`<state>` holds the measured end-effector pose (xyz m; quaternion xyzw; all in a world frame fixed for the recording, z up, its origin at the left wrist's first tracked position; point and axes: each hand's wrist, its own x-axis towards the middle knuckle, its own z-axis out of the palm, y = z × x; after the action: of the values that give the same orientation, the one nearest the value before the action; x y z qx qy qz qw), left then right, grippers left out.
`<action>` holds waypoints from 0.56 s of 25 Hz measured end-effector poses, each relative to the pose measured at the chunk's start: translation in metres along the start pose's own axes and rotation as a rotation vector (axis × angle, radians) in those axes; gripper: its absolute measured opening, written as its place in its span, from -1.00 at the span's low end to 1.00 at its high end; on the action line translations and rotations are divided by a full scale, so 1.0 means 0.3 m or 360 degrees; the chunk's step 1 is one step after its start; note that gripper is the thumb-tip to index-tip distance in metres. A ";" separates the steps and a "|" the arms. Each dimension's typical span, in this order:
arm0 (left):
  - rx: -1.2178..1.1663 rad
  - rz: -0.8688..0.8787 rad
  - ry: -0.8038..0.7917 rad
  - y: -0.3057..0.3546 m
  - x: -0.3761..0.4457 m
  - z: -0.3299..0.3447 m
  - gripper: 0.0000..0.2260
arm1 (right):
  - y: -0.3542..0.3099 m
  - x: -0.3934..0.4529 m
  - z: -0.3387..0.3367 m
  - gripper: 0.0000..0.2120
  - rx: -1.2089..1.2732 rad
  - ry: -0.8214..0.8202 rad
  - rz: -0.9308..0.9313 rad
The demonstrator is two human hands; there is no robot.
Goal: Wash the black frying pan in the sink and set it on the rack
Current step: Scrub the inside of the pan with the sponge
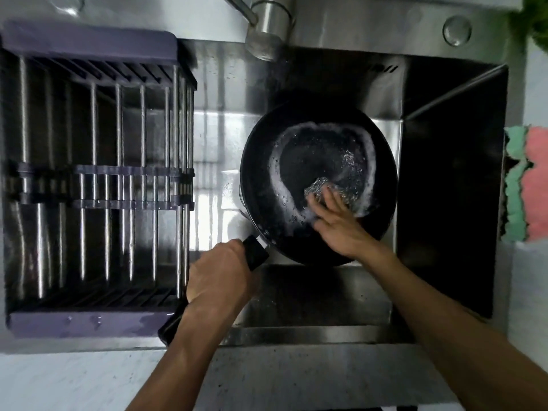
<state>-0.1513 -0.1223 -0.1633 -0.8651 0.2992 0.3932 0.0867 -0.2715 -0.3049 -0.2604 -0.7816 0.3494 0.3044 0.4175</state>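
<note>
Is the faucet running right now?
Off, apparently: no stream falls from the faucet spout, though suds and water sit in the black frying pan.

2 bare forearms, left hand (218,278) and right hand (341,226), no sleeves.

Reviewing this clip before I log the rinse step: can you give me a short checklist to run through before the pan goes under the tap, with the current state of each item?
1. Handle grip: left hand grips the frying pan by its handle. Ok.
2. Scrubbing contact: right hand presses the steel scourer on the pan floor. Ok.
3. Suds spread: foam rings the floor only; walls look bare. Not ok.
4. Water ready: faucet sits above the sink; no stream visible. Cannot tell.
5. Rack free: rack shows only its bars. Ok.
</note>
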 end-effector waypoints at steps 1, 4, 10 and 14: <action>0.0010 0.0004 -0.0003 0.004 -0.002 0.002 -0.69 | -0.025 -0.003 0.040 -0.45 0.0110 -0.0073 -0.0197; 0.0028 0.0005 0.0009 0.006 0.005 0.015 -0.68 | -0.040 0.094 -0.037 -0.49 0.0360 0.0069 -0.0233; 0.0056 0.0017 0.0012 0.009 0.003 0.018 -0.69 | -0.069 0.067 -0.027 -0.51 0.0364 -0.0005 -0.0255; 0.0045 0.0003 0.0005 0.003 0.004 0.007 -0.67 | -0.029 0.012 -0.014 -0.50 0.0129 0.0028 0.0076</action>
<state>-0.1526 -0.1229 -0.1655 -0.8640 0.3058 0.3877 0.0981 -0.2616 -0.3062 -0.2573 -0.7583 0.3835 0.2929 0.4383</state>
